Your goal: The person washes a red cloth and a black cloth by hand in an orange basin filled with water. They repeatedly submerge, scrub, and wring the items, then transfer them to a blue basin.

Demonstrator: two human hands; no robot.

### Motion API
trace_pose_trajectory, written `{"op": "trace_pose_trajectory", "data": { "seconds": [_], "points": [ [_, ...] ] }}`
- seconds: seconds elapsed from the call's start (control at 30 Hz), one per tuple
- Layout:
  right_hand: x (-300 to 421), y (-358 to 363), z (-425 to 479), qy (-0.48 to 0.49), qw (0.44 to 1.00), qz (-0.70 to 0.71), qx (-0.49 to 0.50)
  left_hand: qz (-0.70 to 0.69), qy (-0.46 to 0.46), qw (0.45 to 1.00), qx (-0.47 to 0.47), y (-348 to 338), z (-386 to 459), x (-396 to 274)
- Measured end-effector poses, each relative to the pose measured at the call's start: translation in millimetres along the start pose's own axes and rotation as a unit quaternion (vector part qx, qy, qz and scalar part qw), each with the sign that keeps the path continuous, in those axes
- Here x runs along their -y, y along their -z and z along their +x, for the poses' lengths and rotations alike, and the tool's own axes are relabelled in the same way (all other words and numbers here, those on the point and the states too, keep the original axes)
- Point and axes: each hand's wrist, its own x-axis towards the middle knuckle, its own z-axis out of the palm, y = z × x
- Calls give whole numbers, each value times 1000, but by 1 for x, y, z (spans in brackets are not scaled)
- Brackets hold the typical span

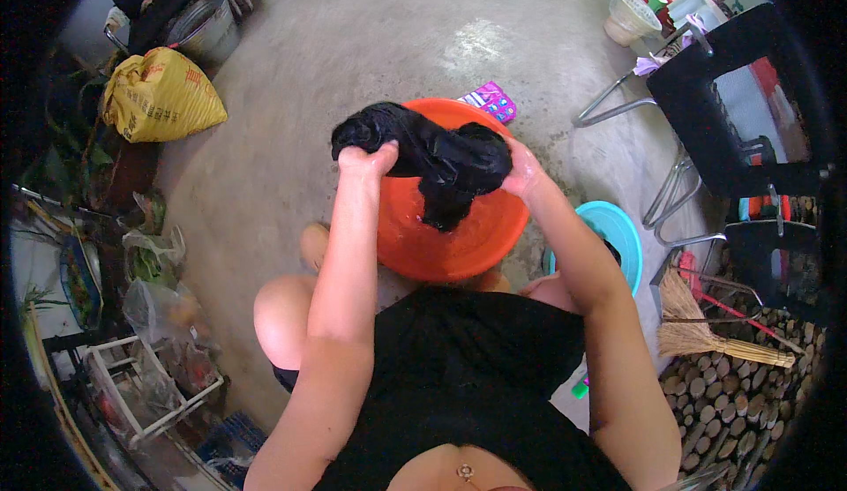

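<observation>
A wet black cloth or garment is held up over an orange plastic basin on the floor. My left hand grips its left end, and my right hand is closed around its right end. From the middle of the bundle a part hangs down into the basin, where a little water shows. A purple packet lies on the floor just behind the basin's far rim. To the right stands a turquoise basin with something dark inside, partly hidden by my right arm.
A full yellow sack sits at the far left near a metal tub. Plastic bags and a white rack line the left. Along the right are black metal-legged chairs, a straw broom and stacked logs.
</observation>
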Motion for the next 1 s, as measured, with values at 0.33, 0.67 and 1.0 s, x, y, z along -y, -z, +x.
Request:
{"op": "trace_pose_trajectory", "data": {
  "seconds": [0.33, 0.67, 1.0],
  "points": [
    [24, -64, -33, 49, 996, -69, -28, 348, -51, 924, -150, 87, 27, 31],
    [31, -63, -43, 177, 914, -357, -82, 497, -16, 854, 151, 55, 0, 89],
    [-4, 29, -39, -18, 702, -704, -108, 224, 189, 952, 93, 10, -24, 99]
  ]
}}
